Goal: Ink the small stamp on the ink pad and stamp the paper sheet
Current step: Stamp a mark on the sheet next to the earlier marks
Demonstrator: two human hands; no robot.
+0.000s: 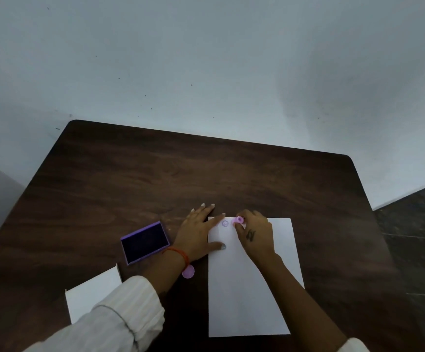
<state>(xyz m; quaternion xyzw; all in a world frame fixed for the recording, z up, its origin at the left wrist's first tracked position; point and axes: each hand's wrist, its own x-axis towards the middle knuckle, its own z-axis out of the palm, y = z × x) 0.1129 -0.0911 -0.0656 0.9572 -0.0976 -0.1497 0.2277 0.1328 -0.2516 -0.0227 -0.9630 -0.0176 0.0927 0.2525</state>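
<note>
A white paper sheet (pixel 247 295) lies on the dark wooden table (pixel 155 174). My right hand (pixel 256 235) is shut on a small pink stamp (pixel 239 220) and holds it down on the sheet near its far edge. One round purple print (pixel 225 223) shows just left of the stamp. My left hand (pixel 198 229) lies flat with fingers spread on the sheet's far left corner. The open purple ink pad (pixel 144 242) sits left of my left hand, its dark inked face up.
A round pink cap (pixel 188 271) lies on the table under my left wrist. A second white sheet (pixel 92 298) lies at the near left, partly under my sleeve. The table's far edge meets a pale wall.
</note>
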